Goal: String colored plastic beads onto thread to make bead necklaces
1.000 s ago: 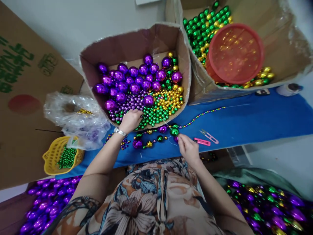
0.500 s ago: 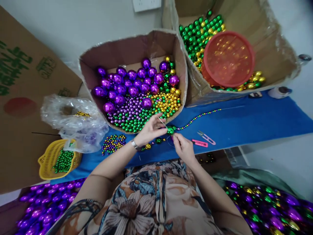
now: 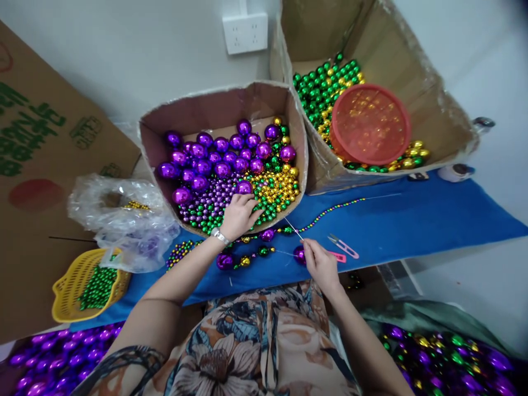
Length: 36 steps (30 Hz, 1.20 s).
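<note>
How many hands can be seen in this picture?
2: the left hand is at the beads in the middle box, and the right hand holds a needle above the blue cloth. No other hand shows.

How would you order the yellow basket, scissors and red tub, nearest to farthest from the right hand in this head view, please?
1. Scissors, just to the right.
2. Red tub, farther back, rightward.
3. Yellow basket, far left.

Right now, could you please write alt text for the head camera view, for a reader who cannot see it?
A person's left hand reaches into a cardboard box of purple, green and gold beads; the right hand holds a thin needle near its rim. Strung beads lie on the blue cloth.
</note>
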Available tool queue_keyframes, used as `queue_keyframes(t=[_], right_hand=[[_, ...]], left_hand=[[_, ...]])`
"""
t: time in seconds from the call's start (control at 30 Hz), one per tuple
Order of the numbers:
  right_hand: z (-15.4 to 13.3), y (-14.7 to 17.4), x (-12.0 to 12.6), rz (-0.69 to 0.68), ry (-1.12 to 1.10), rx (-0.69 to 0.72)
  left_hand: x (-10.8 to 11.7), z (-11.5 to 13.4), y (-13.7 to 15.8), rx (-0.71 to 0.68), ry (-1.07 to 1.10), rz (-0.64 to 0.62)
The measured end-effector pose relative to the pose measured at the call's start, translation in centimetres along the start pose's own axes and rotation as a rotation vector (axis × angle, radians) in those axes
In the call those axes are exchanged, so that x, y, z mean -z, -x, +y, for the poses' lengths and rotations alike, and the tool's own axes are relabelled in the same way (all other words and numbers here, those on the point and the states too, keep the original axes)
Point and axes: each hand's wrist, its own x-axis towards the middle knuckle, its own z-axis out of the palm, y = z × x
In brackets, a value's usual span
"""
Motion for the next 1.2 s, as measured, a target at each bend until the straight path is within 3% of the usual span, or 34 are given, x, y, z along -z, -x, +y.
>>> queue_keyframes(t=[0.1, 0.2, 0.37, 0.53, 0.6, 0.67, 0.77, 0.83, 0.9, 1.03, 1.2], right_hand=[[-0.3, -0.2, -0.1, 0.014, -0.045, -0.014], [-0.7, -0.5, -0.2, 0.068, -0.107, -0.030], [-1.5, -0.8, -0.3, 0.089, -0.157, -0.038], [-1.7, -0.8, -0.3, 0.096, -0.129, -0.016], [-1.6, -0.8, -0.1, 0.110, -0.117, -0.017], [-1.6, -0.8, 0.3, 0.129, -0.117, -0.017], [-1.7, -0.9, 0.9, 0.145, -0.125, -0.011], [-1.9, -1.0, 1.2, 0.144, -0.117, 0.011], [-2.1, -1.2, 1.3, 0.138, -0.105, 0.052], [-2.5, -1.3, 0.8, 0.111, -0.091, 0.151], [-2.8, -1.2, 0.3, 0.070, -0.063, 0.191]], left_hand=[[-0.4, 1.3, -1.3, -0.108, -0.136, 0.058], [-2.0, 2.8, -5.3, -0.179, -0.153, 0.036], [-6.5, 4.0, -13.4, -0.050, -0.232, -0.214], [-8.6, 4.4, -15.7, 0.007, -0.263, -0.272], [-8.3, 4.3, -15.0, -0.005, -0.222, -0.258], [-7.2, 4.0, -13.4, -0.014, -0.043, -0.215], [-4.5, 3.5, -9.7, 0.027, 0.497, -0.172], [-2.5, 3.2, -6.7, 0.111, 0.860, -0.237], [-0.8, 3.0, -3.9, 0.194, 1.081, -0.231], [0.8, 2.7, -0.2, 0.295, 1.247, -0.185], [1.0, 2.5, 1.4, 0.348, 1.311, -0.169]])
